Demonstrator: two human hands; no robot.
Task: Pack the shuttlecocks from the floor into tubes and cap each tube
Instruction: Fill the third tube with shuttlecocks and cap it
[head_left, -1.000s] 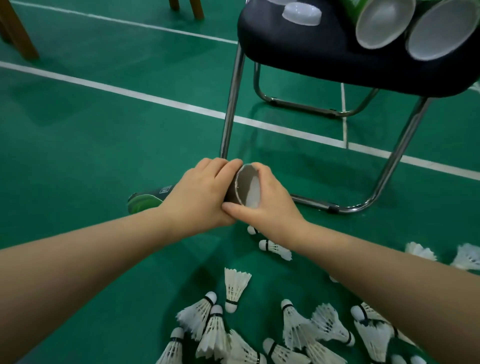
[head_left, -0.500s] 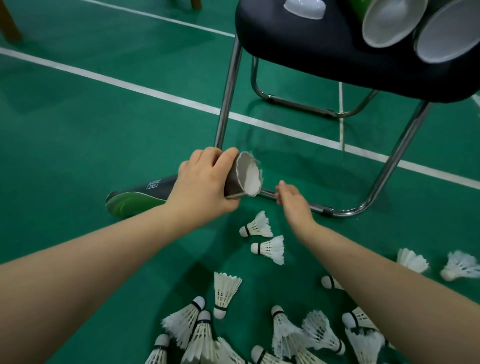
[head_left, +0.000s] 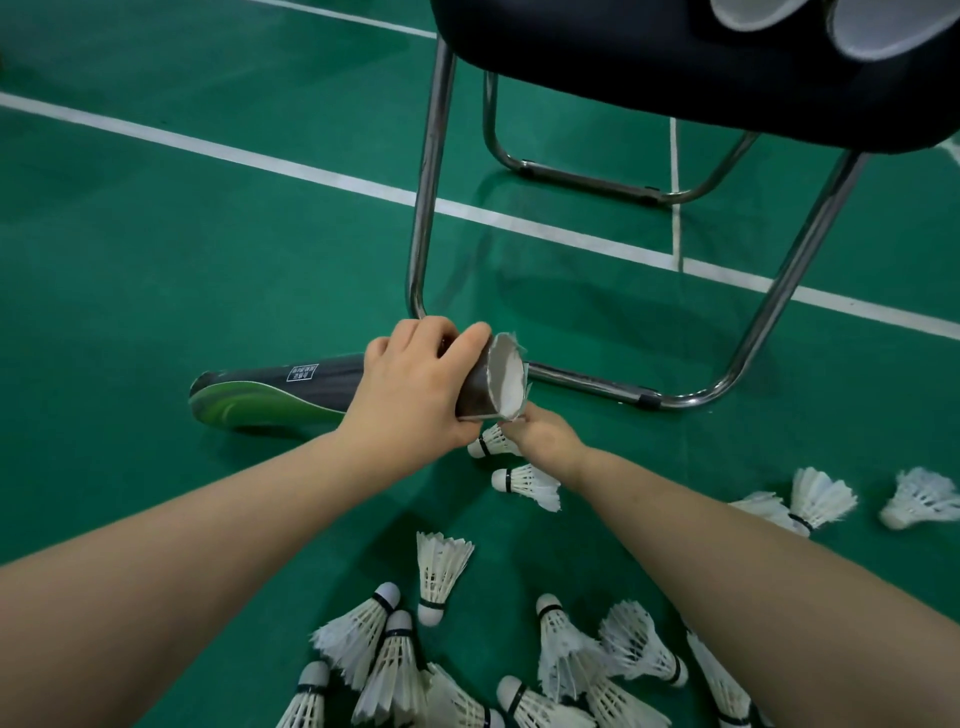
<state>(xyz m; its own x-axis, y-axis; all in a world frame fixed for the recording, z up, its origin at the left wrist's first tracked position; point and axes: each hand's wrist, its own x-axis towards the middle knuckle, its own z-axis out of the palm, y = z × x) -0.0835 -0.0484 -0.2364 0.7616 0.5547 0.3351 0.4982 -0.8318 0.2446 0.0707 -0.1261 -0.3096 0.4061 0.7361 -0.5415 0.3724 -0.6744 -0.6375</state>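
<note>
On floor (head_left: 208, 234) by chair leg (head_left: 431, 182): tube (head_left: 311, 384), far end down, ragged open mouth raised. Left hand (head_left: 410, 395) wrapped round it near mouth. Right hand (head_left: 545, 434) has left mouth and dropped to nearest shuttlecock (head_left: 491, 442) beneath, fingers at feathers (pinch or mere touch: cannot tell). Hands now apart. Likely next load starting. Loose shuttlecocks (head_left: 441, 571) still many, capping far off.

Your two arms on the green court, seen from the camera on your head: your left forearm (head_left: 208, 545) and right forearm (head_left: 727, 561) are bare from the picture's lower edge up to the wrists. Your left hand (head_left: 410, 389) is bare too, showing its back, knuckles and thumb. Your right hand (head_left: 545, 434), also bare, shows only its back and wrist, its fingertips hidden.
</note>
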